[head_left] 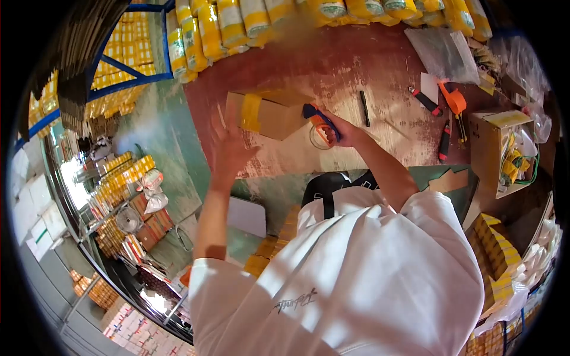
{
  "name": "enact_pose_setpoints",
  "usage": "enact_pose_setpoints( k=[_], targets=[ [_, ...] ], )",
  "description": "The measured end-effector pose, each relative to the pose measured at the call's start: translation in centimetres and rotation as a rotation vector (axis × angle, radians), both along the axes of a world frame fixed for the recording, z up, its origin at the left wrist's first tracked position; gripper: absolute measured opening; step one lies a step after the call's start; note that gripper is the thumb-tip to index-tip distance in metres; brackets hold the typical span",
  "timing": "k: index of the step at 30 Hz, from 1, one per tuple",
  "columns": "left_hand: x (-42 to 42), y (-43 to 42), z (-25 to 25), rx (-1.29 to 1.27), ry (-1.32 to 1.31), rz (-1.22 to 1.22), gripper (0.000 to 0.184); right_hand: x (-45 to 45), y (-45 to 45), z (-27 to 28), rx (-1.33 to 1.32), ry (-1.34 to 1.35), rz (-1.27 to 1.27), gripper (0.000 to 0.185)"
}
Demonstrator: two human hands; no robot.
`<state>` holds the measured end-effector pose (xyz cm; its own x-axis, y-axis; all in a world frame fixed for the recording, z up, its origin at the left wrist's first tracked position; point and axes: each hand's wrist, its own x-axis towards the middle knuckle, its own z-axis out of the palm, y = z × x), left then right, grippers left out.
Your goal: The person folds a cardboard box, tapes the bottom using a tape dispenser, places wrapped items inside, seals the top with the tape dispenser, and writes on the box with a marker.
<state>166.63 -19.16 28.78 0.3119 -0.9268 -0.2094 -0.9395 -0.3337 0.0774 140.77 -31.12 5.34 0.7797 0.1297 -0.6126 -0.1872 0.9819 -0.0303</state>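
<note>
A small cardboard box (279, 115) with yellow tape on its left part lies on the worn red table (356, 53). My right hand (344, 132) is closed round a blue and orange tape dispenser (323, 123), which is at the box's right end. A roll of clear tape shows at the dispenser's lower side. Just left of the box is my left hand (228, 142), its fingers spread and nothing held in it. Whether its fingertips touch the box I cannot tell.
On the table lie a black pen (364, 108), red-black cutters (444, 141), an orange tool (454, 98) and a plastic bag (442, 54). Yellow-wrapped packages (231, 26) line the far edge. An open carton (496, 151) stands at the right.
</note>
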Motion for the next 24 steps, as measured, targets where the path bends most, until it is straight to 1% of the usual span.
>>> enact_pose_setpoints(
  k=[1,2,4,7,10,12,13,16,17,20,21,22,24],
  targets=[
    [0.1,-1.5,2.3,0.051,-0.216,-0.182,0.127,-0.1,0.0,0.1,0.008,-0.009,0.004,0.049],
    [0.9,-2.7,2.6,0.088,-0.158,-0.331,0.125,-0.1,-0.2,0.3,0.014,-0.016,0.009,0.049],
    [3.2,-6.3,1.3,0.152,-0.041,-0.629,0.12,0.1,-0.5,0.6,0.01,0.001,0.018,0.049],
    [4.8,-9.3,-1.6,0.258,0.184,-0.866,0.116,0.3,-0.8,0.8,-0.011,0.051,0.022,0.05],
    [5.8,-8.8,-2.8,0.4,0.169,-0.759,0.11,0.5,-0.6,0.2,0.004,0.051,-0.002,0.05],
    [5.2,-7.4,-3.4,0.262,0.165,-0.616,0.108,1.4,-1.3,-0.4,0.052,0.059,-0.04,0.05],
    [4.9,-7.1,-3.5,0.189,0.154,-0.546,0.107,2.3,-2.2,0.7,-0.001,0.164,-0.049,0.05],
    [3.6,-6.6,-2.8,0.142,0.154,-0.401,0.101,2.4,-3.5,-0.3,0.078,0.026,0.004,0.05],
    [3.1,-6.4,-2.7,0.131,0.149,-0.349,0.102,1.9,-3.2,-0.2,0.064,0.083,0.017,0.05],
    [1.7,-6.0,-3.5,0.053,0.149,-0.198,0.102,-0.2,-0.4,0.2,0.032,0.068,-0.011,0.051],
    [1.1,-5.7,-3.9,0.011,0.151,-0.158,0.101,-0.2,1.1,0.6,-0.02,0.094,-0.037,0.05],
    [0.6,-5.5,-4.0,-0.029,0.148,-0.116,0.1,0.0,2.5,2.8,-0.134,0.082,0.016,0.047],
    [-1.8,-5.4,-4.2,-0.05,0.159,0.083,0.099,1.6,5.1,3.0,-0.001,0.001,-0.051,0.046]
  ],
)
